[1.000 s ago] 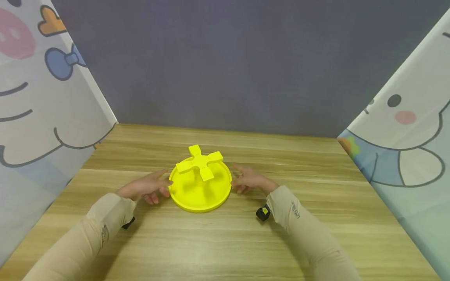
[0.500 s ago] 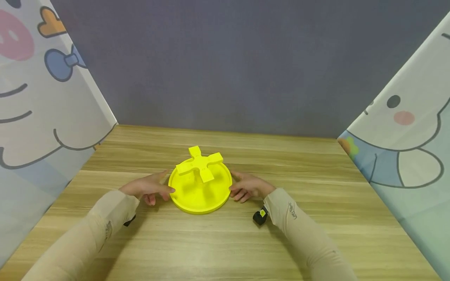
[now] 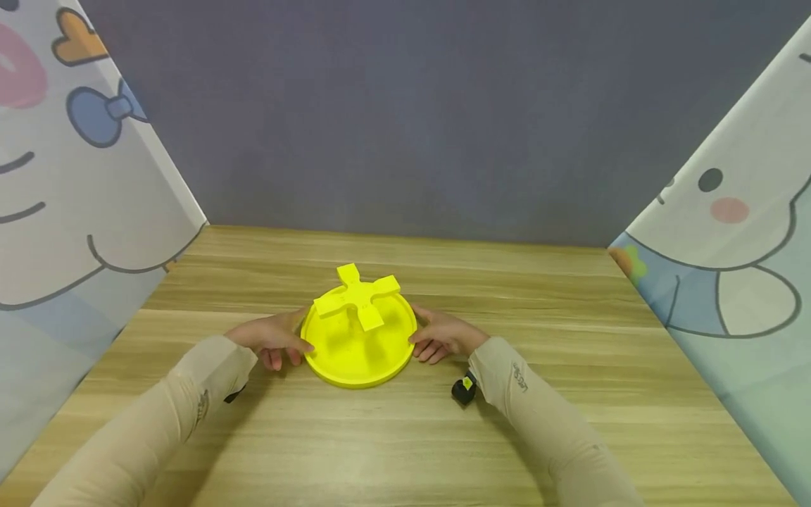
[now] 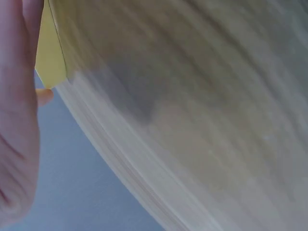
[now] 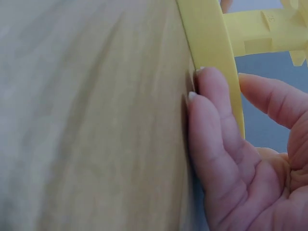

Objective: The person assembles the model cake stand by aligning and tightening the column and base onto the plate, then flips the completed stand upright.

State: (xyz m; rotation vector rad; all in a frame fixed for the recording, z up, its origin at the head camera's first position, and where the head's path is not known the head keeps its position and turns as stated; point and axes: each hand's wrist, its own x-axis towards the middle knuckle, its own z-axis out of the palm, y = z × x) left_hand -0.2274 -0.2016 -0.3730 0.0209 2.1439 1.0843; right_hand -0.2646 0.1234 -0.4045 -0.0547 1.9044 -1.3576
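Observation:
A bright yellow round stand [image 3: 357,359] sits on the wooden table, with a raised rim and a four-armed cross [image 3: 357,296] on a central post. My left hand [image 3: 269,338] holds its left edge, the thumb on the rim. On the opposite edge, my right hand [image 3: 446,334] grips the rim. The right wrist view shows the right thumb [image 5: 269,96] on the upper side and fingertips [image 5: 209,110] along the outer edge, low against the table. Only part of the left hand [image 4: 17,120] and a corner of the yellow rim [image 4: 50,57] appear in the left wrist view.
The wooden table [image 3: 380,451] extends on all sides of the stand. A dark grey panel [image 3: 405,127] rises at the back, and printed cartoon panels stand at the left [image 3: 127,183] and right [image 3: 754,282]. A small black wrist camera [image 3: 464,389] hangs under the right sleeve.
Both hands have closed in from loose touch at the sides, and their thumbs now lie over the stand's rim. The stand has stayed in nearly the same place.

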